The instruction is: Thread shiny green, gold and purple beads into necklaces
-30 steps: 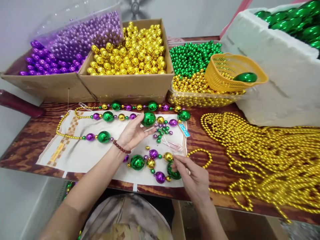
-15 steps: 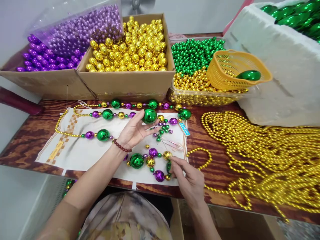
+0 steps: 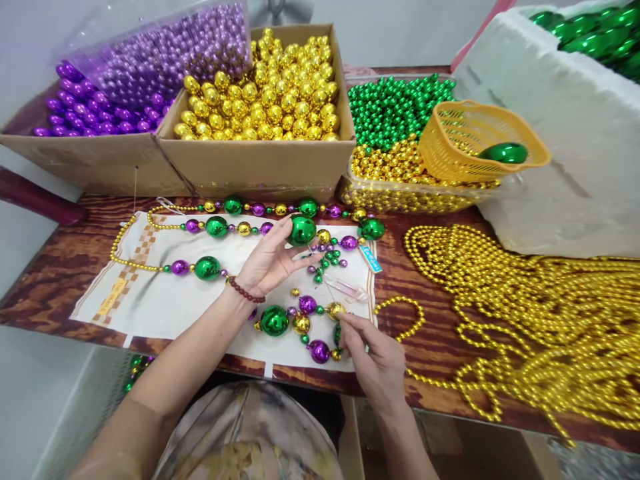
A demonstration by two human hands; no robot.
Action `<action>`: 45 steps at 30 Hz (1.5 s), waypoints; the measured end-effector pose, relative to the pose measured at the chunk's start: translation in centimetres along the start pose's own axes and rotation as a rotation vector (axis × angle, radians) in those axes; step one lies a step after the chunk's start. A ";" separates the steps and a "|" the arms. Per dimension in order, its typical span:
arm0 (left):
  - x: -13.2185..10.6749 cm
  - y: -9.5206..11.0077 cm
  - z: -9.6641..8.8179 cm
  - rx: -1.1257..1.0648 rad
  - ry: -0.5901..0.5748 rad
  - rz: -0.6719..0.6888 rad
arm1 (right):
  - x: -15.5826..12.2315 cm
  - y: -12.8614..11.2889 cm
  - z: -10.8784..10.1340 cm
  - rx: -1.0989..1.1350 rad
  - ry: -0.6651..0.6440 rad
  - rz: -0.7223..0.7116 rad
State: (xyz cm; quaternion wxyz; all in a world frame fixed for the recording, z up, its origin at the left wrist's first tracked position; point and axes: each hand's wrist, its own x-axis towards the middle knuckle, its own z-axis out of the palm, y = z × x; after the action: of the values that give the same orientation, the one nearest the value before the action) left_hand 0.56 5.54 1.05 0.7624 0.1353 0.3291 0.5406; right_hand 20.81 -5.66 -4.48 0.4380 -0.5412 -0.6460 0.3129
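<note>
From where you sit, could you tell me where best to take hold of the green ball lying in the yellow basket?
Grip the green ball across its narrow middle, reaching down through the open top of the yellow basket; it lies lengthwise and the mesh walls block the sides.

Dark grained wooden table (image 3: 60, 280), pale plain wall (image 3: 400, 27) behind, even bright light

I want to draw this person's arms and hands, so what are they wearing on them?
Both arms are bare, with no sleeves showing and no gloves. The left hand has a bracelet of small round dark red beads around its wrist. The right hand wears nothing that shows: no ring, watch or bracelet. The fingers are bare too.
</note>
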 end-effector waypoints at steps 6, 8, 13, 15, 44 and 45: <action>-0.4 -0.2 0.2 0.036 -0.071 0.062 | -0.2 0.6 0.6 0.052 -0.005 0.021; -0.7 -0.4 0.6 0.037 -0.078 0.084 | -0.3 1.1 0.8 0.081 0.001 0.040; -1.7 -1.4 1.7 0.070 -0.071 0.113 | 0.4 1.4 1.3 0.122 0.011 0.076; -2.1 -2.2 1.8 0.086 -0.091 0.137 | 1.0 1.1 1.5 0.140 0.018 0.081; 1.6 -0.3 -5.8 2.088 -0.147 0.706 | 2.8 2.8 -3.0 0.577 0.403 0.457; 1.7 -0.6 -5.9 2.179 -0.210 0.698 | 2.8 2.8 -2.9 0.583 0.398 0.451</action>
State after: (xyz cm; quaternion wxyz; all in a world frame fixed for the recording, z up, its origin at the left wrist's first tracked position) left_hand -2.45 5.99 -4.32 0.0729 0.8511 0.5016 0.1367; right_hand 24.54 -2.55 -5.10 0.6096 -0.5723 -0.2986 0.4601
